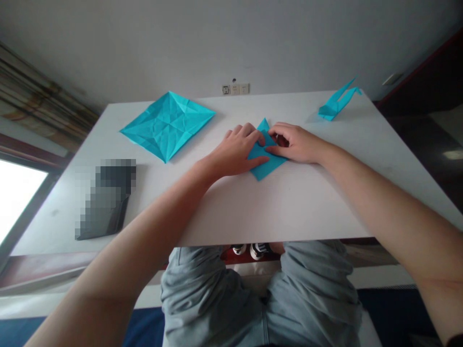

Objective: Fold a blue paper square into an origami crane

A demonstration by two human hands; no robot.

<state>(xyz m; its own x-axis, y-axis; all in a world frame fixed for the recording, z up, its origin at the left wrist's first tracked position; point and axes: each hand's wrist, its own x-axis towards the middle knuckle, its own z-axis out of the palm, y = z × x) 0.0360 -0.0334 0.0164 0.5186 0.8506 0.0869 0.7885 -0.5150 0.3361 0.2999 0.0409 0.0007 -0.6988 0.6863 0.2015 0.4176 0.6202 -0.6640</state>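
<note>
A small folded piece of blue paper [266,163] lies flat on the white table [289,207], a little past the middle. My left hand [235,152] presses down on its left side, fingers spread over the paper. My right hand [294,143] rests on its right side, with the thumb and fingertips pinching along a fold. Both hands cover most of the piece; only its top tip and lower corner show.
A larger creased blue paper square [167,124] lies unfolded at the back left. A finished blue origami bird [337,103] stands at the back right. A dark, blurred flat object [106,200] lies at the left. My knees show below the table's near edge.
</note>
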